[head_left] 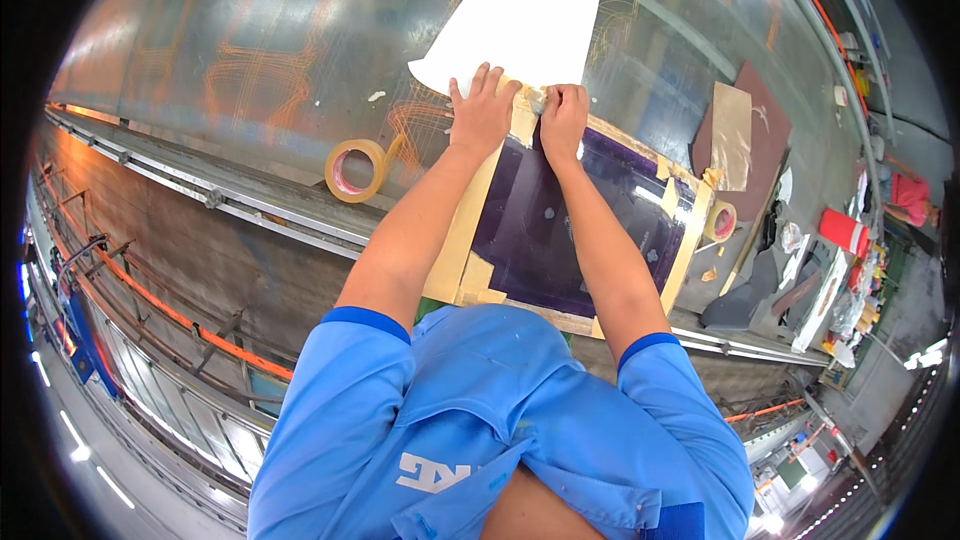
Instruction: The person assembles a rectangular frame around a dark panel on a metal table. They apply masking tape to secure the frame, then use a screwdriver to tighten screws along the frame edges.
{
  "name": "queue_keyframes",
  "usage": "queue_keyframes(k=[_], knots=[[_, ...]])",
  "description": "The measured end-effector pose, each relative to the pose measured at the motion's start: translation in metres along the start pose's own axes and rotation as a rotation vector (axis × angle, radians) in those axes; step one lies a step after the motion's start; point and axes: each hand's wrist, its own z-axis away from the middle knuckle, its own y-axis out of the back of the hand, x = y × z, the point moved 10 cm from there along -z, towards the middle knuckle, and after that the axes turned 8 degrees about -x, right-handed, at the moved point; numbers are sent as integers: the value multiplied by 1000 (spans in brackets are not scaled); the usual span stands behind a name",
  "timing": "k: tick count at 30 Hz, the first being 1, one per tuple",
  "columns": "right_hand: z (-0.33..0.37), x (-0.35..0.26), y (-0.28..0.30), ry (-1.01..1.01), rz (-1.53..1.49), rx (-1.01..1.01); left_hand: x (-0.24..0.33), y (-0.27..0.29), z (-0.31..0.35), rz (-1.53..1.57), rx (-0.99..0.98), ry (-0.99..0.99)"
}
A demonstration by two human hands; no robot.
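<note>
**Head view: both hands at the taped top edge of a dark panel**

Head view shows both forearms reaching up from the blue-shirted torso at 6 o'clock toward the picture's middle. The left hand [482, 108] lies flat, fingers spread and pointing to 12 o'clock, its grip apart, pressing on the tan masking tape [522, 122] along the panel's upper edge. The right hand [563, 120] sits just beside it at 3 o'clock, fingers curled together and pinched on a small bit of that tape at the corner.

The dark purple panel [560, 230] is a glossy rectangle framed by tan tape strips on all sides, lying directly below the hands. A white sheet [525, 15] touches its top edge at 12 o'clock.

The desk [250, 50] is a broad, shiny metal surface with orange scribbled marks. A tape roll [355, 170] lies at 9 o'clock of the hands, a second, smaller roll [720, 221] at 3 o'clock, near brown card pieces [745, 135]. Rails and an orange bar run along the desk's near side.
</note>
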Motion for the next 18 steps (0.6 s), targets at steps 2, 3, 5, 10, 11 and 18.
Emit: queue_keyframes(k=[2, 3, 5, 10, 11, 18], knots=[[-1, 35, 29, -224, -49, 242, 1, 2, 2, -4, 9, 5], [3, 52, 42, -333, -79, 365, 1, 2, 1, 3, 9, 0], [-9, 47, 29, -164, -14, 45, 1, 1, 1, 16, 7, -15], [-27, 46, -5, -187, -8, -348, 2, 0, -1, 13, 5, -21], [-33, 48, -8, -246, 24, -374, 3, -1, -2, 19, -8, -27], [-37, 63, -37, -683, 101, -652, 2, 1, -2, 15, -11, -39]])
